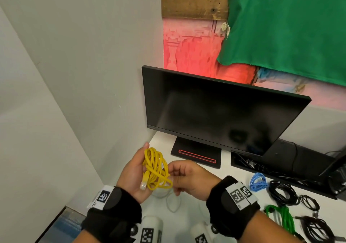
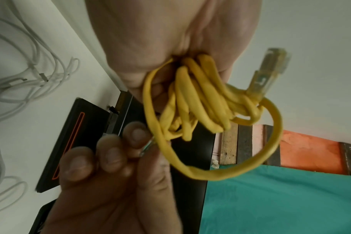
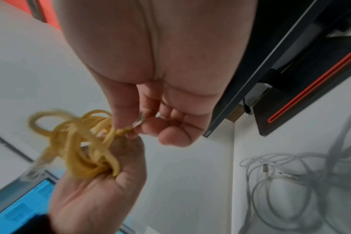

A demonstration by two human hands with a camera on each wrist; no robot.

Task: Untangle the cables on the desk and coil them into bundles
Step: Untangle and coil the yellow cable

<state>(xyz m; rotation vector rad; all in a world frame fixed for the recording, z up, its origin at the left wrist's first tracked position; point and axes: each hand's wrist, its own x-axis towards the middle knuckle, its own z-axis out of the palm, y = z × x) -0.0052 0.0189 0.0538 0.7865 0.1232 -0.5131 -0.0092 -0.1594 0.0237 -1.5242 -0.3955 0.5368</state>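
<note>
My left hand [image 1: 134,171] grips a yellow network cable [image 1: 156,167] wound into several loops, held above the desk's left corner. One clear plug [image 1: 143,183] hangs by the palm. In the left wrist view the yellow cable [image 2: 192,101] bunches in my palm, with that plug [image 2: 269,71] sticking out. My right hand [image 1: 184,179] sits just right of the coil, and in the right wrist view its thumb and fingertips [image 3: 148,126] pinch the cable's other clear end beside the yellow cable [image 3: 84,142]. A white cable [image 1: 172,201] lies loose on the desk below my hands.
A black monitor [image 1: 221,111] on a stand [image 1: 196,154] fills the desk's back. Right of my hands lie a blue coil [image 1: 258,181], black cables [image 1: 282,192], a green cable [image 1: 280,218] and a dark brown bundle [image 1: 316,229]. The desk [image 1: 162,145] ends at the left wall.
</note>
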